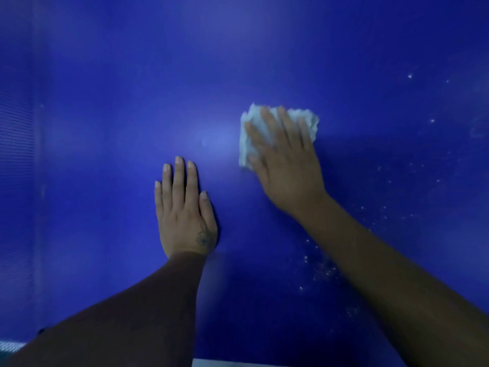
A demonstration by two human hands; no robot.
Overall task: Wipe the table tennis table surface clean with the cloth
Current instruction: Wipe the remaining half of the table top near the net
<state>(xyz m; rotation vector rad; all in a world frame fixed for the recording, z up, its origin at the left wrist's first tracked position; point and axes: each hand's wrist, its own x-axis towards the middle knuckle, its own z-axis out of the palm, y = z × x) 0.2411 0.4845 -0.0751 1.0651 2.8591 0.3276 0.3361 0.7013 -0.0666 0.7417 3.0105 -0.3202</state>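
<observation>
Left forearm (127,308) lying nearest camera, reaching forward over blue table (105,128). Left hand (184,210) resting flat on surface, fingers straight and together, holding nothing. Right hand (284,160) pressing white cloth (250,128) onto table, fingers spread straight across it, blurred. White specks (321,271) lying scattered beside right forearm.

You've got v. little room in view: dim light w/ a soft glare patch (219,140) mid-frame, pale floor bit (12,345) bottom-left, dark mesh strip (16,154) along left edge.
</observation>
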